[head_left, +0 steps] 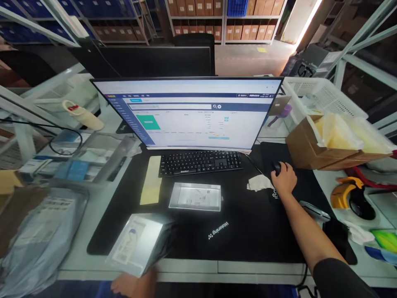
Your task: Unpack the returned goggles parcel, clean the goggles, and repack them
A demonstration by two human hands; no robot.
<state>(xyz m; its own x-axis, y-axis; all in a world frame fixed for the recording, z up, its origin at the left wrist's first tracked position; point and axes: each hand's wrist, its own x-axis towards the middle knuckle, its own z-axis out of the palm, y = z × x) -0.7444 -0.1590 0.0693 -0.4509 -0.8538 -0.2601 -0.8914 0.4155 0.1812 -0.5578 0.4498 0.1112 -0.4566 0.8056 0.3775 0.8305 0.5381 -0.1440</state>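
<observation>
My right hand (284,179) rests over a black computer mouse (276,166) on the dark desk mat (192,240), fingers curled round it. At the lower left, my left hand (133,285) grips the near edge of a flat silvery box (136,244) in clear wrapping with a white label. Motion smears this hand and box a little. Between the hands lies a shiny shallow rectangular box (196,197), in front of the black keyboard (201,162). A pale yellow paper strip (151,180) is left of it, and a crumpled white tissue (259,183) is beside my right hand.
A wide monitor (192,114) stands behind the keyboard. To the right are a cardboard box (313,145) with yellowish packets, a white basket (328,97) and a yellow tape dispenser (347,196). Grey plastic-wrapped parcels (43,236) and a clear tray (89,159) occupy the left.
</observation>
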